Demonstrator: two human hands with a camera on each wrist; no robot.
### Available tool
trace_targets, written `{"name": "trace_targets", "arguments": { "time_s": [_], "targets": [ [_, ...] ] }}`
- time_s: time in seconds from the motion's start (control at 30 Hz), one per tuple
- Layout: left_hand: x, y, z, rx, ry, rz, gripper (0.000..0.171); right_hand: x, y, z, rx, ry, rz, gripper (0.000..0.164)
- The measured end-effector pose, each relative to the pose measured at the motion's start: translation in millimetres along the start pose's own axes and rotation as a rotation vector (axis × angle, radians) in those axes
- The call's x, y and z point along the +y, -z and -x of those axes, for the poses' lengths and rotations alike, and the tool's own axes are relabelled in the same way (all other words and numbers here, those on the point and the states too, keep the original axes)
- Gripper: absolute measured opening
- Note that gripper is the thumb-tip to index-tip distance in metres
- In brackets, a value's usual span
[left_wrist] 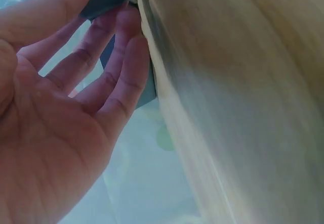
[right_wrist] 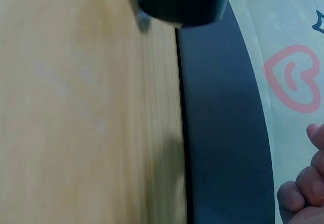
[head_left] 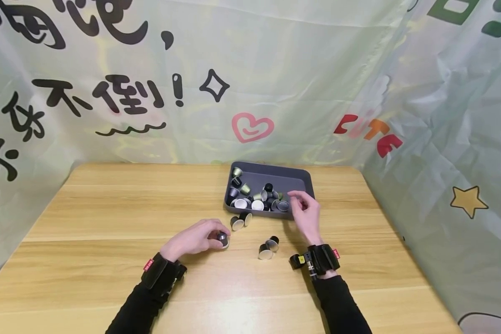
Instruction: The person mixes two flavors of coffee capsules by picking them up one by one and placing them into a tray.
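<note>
My left hand (head_left: 198,239) pinches a dark coffee capsule (head_left: 222,238) with a pale rim, low over the wooden table in front of the tray. In the left wrist view, the thumb and fingertips close round that dark capsule (left_wrist: 105,0). Over the front right corner of the grey tray (head_left: 275,171) hovers my right hand (head_left: 306,213). Its fingers (right_wrist: 309,183) are loosely curled, and I see nothing held in them. Coffee capsules (head_left: 257,205) in black, green and purple lie along the tray's left and front sides.
Two loose capsules (head_left: 236,223) lie just before the tray. Another pair of black capsules (head_left: 265,252) rests between the hands. A printed cloth (head_left: 300,93) hangs behind the table (head_left: 121,204) and along its sides. A dark rounded shape (right_wrist: 185,1) tops the right wrist view.
</note>
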State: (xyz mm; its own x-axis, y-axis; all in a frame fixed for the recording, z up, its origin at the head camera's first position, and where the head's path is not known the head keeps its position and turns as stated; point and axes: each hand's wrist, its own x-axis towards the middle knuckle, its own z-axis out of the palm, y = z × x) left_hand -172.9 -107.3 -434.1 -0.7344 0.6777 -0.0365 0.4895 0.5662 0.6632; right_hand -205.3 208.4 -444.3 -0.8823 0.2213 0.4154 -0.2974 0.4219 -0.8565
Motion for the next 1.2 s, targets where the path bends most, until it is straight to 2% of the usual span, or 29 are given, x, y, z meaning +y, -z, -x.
{"name": "trace_targets", "arguments": {
  "time_s": [0.27,0.5,0.63,0.83,0.93,1.07,1.2],
  "targets": [
    [1.9,3.2,0.1,0.094,0.014,0.058,0.036,5,14,4,0.038,0.007,-0.015,0.019],
    [3.7,5.8,-8.1,0.173,0.047,0.177,0.041,-26,25,14,0.005,0.044,-0.079,0.017],
    [7.2,9.4,-19.4,0.232,0.08,0.29,0.04,-25,27,17,-0.02,0.057,-0.082,0.017],
    [17.8,16.5,-42.2,0.238,0.159,0.612,0.046,-25,29,20,-0.1,0.009,-0.079,0.017],
    [19.9,18.1,-56.2,0.256,0.182,0.676,0.046,-17,28,22,-0.142,-0.015,-0.104,0.016],
    [21.0,18.6,-73.9,0.312,0.212,0.714,0.047,2,24,24,-0.187,-0.041,-0.147,0.014],
    [22.1,16.8,-86.2,0.36,0.236,0.764,0.051,12,20,27,-0.239,-0.036,-0.178,0.013]
  ]
}}
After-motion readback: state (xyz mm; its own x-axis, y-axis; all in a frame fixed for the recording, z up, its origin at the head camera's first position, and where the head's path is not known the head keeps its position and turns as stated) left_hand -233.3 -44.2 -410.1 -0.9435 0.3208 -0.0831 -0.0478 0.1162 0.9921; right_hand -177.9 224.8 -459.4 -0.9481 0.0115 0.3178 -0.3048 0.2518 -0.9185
